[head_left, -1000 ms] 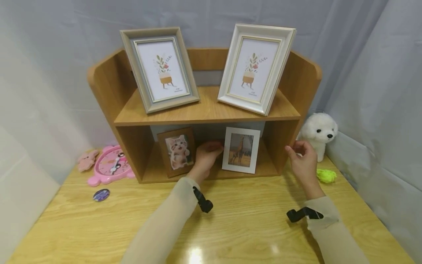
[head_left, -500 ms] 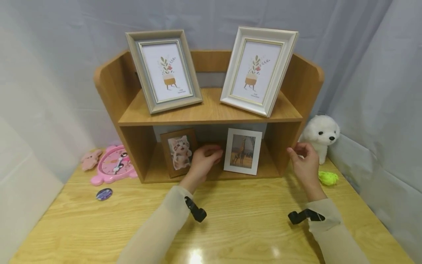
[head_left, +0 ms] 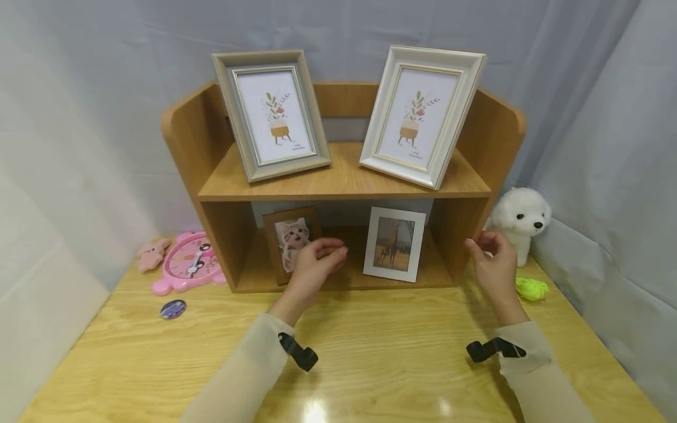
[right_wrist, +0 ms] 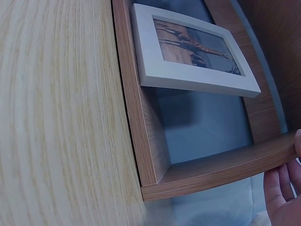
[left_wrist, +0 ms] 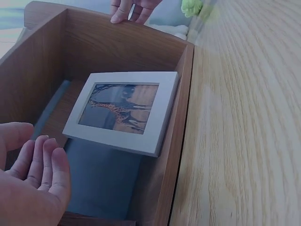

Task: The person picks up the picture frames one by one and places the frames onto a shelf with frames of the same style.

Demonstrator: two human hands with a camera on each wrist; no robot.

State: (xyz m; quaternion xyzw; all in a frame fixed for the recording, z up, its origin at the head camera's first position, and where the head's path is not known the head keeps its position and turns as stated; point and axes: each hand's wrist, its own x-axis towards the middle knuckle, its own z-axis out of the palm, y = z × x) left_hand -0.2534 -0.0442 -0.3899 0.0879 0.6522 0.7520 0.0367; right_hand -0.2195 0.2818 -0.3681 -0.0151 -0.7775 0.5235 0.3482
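Observation:
A wooden two-tier shelf stands on the table. My left hand hovers in front of its lower compartment with fingers loosely bent and holding nothing, partly covering a brown-framed cat picture. To its right, a white photo frame with a giraffe picture leans upright inside the same compartment, apart from the hand. My right hand grips the front edge of the shelf's right side panel. In the right wrist view the thumb lies on the panel's inner side and the fingers on its outer side.
On the upper tier stand a beige photo frame and a white-and-gold photo frame. Left of the shelf are a pink clock, a small pink plush and a purple oval piece. A white plush dog and a neon-yellow bundle lie right.
My left hand has drawn back from beside the giraffe frame, moving left and toward me. The right hand stays on the side panel. The whole view has shifted slightly.

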